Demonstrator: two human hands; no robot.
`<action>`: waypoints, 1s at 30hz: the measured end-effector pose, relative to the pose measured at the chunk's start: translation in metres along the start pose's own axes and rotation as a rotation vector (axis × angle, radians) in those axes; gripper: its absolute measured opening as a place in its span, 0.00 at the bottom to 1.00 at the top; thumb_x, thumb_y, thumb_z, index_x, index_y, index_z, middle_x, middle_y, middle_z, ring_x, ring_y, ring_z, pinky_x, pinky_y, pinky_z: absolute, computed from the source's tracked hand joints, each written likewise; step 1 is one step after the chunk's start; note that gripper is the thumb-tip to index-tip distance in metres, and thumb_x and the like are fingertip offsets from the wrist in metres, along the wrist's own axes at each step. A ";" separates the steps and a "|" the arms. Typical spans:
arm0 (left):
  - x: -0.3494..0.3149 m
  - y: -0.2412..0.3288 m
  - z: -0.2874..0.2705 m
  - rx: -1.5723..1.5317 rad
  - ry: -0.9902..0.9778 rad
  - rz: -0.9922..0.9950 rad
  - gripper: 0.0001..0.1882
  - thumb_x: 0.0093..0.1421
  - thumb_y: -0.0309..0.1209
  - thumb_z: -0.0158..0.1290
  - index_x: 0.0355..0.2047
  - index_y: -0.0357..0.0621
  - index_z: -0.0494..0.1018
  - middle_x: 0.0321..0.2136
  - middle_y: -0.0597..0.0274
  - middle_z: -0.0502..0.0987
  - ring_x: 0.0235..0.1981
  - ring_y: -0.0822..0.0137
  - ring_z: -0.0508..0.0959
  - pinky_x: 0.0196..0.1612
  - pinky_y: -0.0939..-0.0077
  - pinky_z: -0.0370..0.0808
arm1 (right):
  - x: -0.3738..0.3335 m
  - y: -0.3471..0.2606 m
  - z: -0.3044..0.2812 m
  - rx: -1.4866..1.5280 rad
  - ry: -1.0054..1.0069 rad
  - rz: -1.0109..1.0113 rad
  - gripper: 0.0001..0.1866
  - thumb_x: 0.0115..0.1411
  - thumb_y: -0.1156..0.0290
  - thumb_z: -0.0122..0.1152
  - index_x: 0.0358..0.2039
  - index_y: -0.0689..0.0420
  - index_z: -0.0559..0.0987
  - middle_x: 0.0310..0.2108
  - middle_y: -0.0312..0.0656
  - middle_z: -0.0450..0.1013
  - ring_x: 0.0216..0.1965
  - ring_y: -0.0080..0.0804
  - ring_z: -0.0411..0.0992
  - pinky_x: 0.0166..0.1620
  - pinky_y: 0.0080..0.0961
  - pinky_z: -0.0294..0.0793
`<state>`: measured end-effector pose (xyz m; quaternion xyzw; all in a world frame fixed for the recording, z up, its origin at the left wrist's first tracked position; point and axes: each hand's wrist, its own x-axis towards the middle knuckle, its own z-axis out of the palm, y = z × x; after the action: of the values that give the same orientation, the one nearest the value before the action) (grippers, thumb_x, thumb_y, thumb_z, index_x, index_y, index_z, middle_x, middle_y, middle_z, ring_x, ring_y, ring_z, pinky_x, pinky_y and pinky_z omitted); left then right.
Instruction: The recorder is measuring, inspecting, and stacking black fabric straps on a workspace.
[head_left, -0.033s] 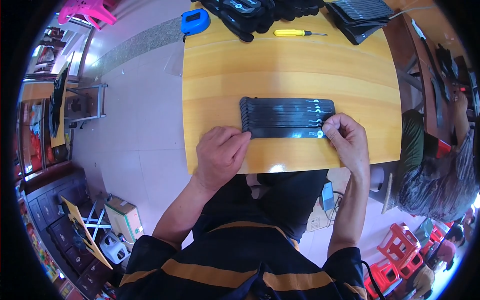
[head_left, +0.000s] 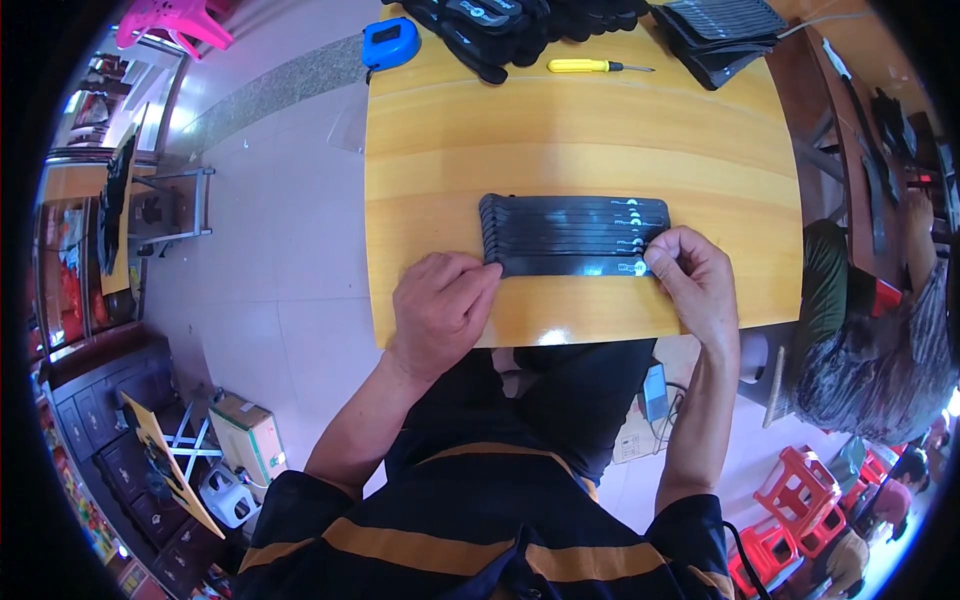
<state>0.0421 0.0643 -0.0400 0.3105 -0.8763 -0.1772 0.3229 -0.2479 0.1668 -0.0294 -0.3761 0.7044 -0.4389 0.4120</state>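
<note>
An overlapping row of several flat black straps [head_left: 560, 232] lies on the wooden table in front of me, each edge stepped below the one behind it. White printing shows near their right ends, and their left ends look thicker and rounded. My left hand [head_left: 445, 300] is closed, thumb and forefinger pinching the near left corner of the nearest strap [head_left: 560, 267]. At the other end of that strap, my right hand [head_left: 697, 275] pinches its right edge between thumb and fingertips. The strap rests close against the row.
Along the table's [head_left: 580, 130] far edge are a blue tape measure [head_left: 391, 43], a black pile [head_left: 500, 30], a yellow-handled screwdriver [head_left: 585, 66] and a stack of black straps [head_left: 720, 40]. Another person [head_left: 880, 340] sits to the right, near red stools [head_left: 800, 490].
</note>
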 end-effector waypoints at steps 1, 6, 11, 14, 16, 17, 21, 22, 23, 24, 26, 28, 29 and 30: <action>0.000 0.001 0.000 -0.002 -0.005 -0.003 0.09 0.51 0.20 0.66 0.34 0.42 0.83 0.28 0.60 0.79 0.30 0.58 0.79 0.32 0.66 0.74 | -0.001 -0.002 -0.001 0.000 0.002 -0.006 0.07 0.66 0.76 0.66 0.31 0.62 0.78 0.23 0.26 0.67 0.27 0.15 0.61 0.30 0.16 0.63; 0.004 0.001 -0.001 -0.005 -0.012 -0.012 0.08 0.52 0.20 0.66 0.33 0.42 0.82 0.29 0.59 0.79 0.30 0.58 0.79 0.33 0.65 0.74 | 0.001 -0.002 -0.003 -0.023 0.000 -0.012 0.07 0.66 0.75 0.67 0.31 0.62 0.79 0.23 0.26 0.68 0.27 0.15 0.61 0.30 0.16 0.63; 0.003 0.000 0.000 -0.017 -0.013 -0.018 0.08 0.52 0.21 0.66 0.33 0.42 0.82 0.29 0.59 0.79 0.30 0.57 0.79 0.33 0.64 0.74 | 0.000 -0.002 0.000 -0.046 0.019 -0.022 0.07 0.65 0.76 0.67 0.30 0.62 0.79 0.22 0.27 0.68 0.26 0.14 0.62 0.31 0.16 0.64; 0.001 0.000 0.000 -0.011 -0.025 -0.014 0.08 0.51 0.21 0.66 0.33 0.42 0.82 0.29 0.60 0.79 0.30 0.57 0.79 0.33 0.64 0.74 | 0.000 -0.003 0.002 -0.099 0.069 -0.007 0.07 0.65 0.76 0.67 0.30 0.62 0.79 0.21 0.27 0.68 0.25 0.14 0.63 0.30 0.16 0.65; 0.001 0.000 -0.001 -0.011 -0.025 -0.019 0.08 0.51 0.22 0.67 0.33 0.42 0.82 0.29 0.60 0.78 0.30 0.57 0.79 0.33 0.64 0.74 | -0.001 -0.004 0.003 -0.106 0.079 -0.007 0.08 0.64 0.76 0.68 0.30 0.62 0.79 0.21 0.28 0.69 0.25 0.14 0.63 0.30 0.16 0.65; 0.001 0.000 0.000 -0.015 -0.023 -0.017 0.08 0.51 0.22 0.67 0.33 0.42 0.82 0.29 0.60 0.78 0.30 0.57 0.79 0.33 0.64 0.74 | -0.002 -0.003 0.004 -0.110 0.086 -0.006 0.08 0.64 0.75 0.68 0.29 0.63 0.79 0.20 0.28 0.69 0.25 0.14 0.63 0.29 0.17 0.66; 0.000 -0.001 0.001 -0.020 -0.014 -0.021 0.08 0.51 0.22 0.66 0.33 0.43 0.82 0.29 0.61 0.78 0.31 0.57 0.79 0.34 0.64 0.75 | -0.005 -0.006 0.006 -0.157 0.117 -0.030 0.08 0.64 0.75 0.69 0.30 0.63 0.79 0.20 0.30 0.71 0.25 0.15 0.65 0.29 0.18 0.67; 0.000 0.000 0.000 -0.016 -0.020 -0.027 0.08 0.51 0.23 0.66 0.33 0.43 0.82 0.28 0.61 0.78 0.31 0.57 0.79 0.34 0.63 0.75 | -0.005 -0.006 0.007 -0.201 0.145 -0.054 0.08 0.63 0.75 0.69 0.30 0.62 0.79 0.20 0.32 0.72 0.24 0.17 0.66 0.29 0.19 0.68; 0.001 0.000 0.000 -0.018 -0.018 -0.026 0.08 0.51 0.23 0.66 0.33 0.43 0.82 0.28 0.61 0.78 0.31 0.57 0.79 0.34 0.63 0.75 | -0.006 -0.007 0.007 -0.245 0.172 -0.078 0.07 0.63 0.74 0.69 0.30 0.62 0.79 0.20 0.35 0.74 0.23 0.19 0.67 0.29 0.20 0.69; 0.001 0.000 0.000 -0.019 -0.018 -0.025 0.08 0.51 0.23 0.66 0.33 0.43 0.82 0.28 0.61 0.77 0.31 0.57 0.79 0.34 0.63 0.75 | -0.007 -0.008 0.008 -0.248 0.174 -0.080 0.07 0.63 0.74 0.69 0.30 0.62 0.79 0.20 0.35 0.74 0.23 0.19 0.67 0.29 0.20 0.69; 0.002 0.000 0.000 -0.024 -0.016 -0.023 0.08 0.51 0.23 0.66 0.33 0.43 0.82 0.28 0.61 0.77 0.31 0.57 0.79 0.34 0.63 0.75 | -0.008 -0.009 0.009 -0.382 0.235 -0.094 0.10 0.60 0.70 0.72 0.30 0.61 0.79 0.20 0.41 0.75 0.21 0.28 0.71 0.29 0.26 0.71; 0.002 0.001 0.001 -0.016 -0.017 -0.028 0.08 0.51 0.22 0.66 0.33 0.43 0.82 0.28 0.61 0.77 0.31 0.57 0.79 0.34 0.63 0.75 | -0.008 -0.008 0.009 -0.472 0.281 -0.106 0.12 0.59 0.67 0.73 0.30 0.59 0.79 0.20 0.42 0.75 0.21 0.33 0.72 0.29 0.30 0.72; 0.003 0.001 0.001 -0.018 -0.014 -0.026 0.08 0.51 0.22 0.66 0.33 0.43 0.82 0.28 0.61 0.77 0.31 0.57 0.79 0.34 0.63 0.75 | -0.009 -0.008 0.008 -0.559 0.324 -0.116 0.13 0.58 0.64 0.75 0.31 0.58 0.79 0.20 0.42 0.74 0.21 0.38 0.73 0.29 0.33 0.73; 0.002 0.000 0.001 -0.016 -0.008 -0.023 0.08 0.51 0.22 0.66 0.33 0.43 0.82 0.29 0.61 0.77 0.30 0.57 0.79 0.34 0.63 0.75 | -0.010 -0.010 0.008 -0.561 0.325 -0.118 0.13 0.58 0.64 0.75 0.31 0.58 0.79 0.20 0.42 0.74 0.21 0.38 0.73 0.29 0.33 0.73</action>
<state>0.0399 0.0632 -0.0399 0.3171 -0.8726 -0.1891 0.3197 -0.2353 0.1698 -0.0201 -0.4400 0.8314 -0.3052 0.1483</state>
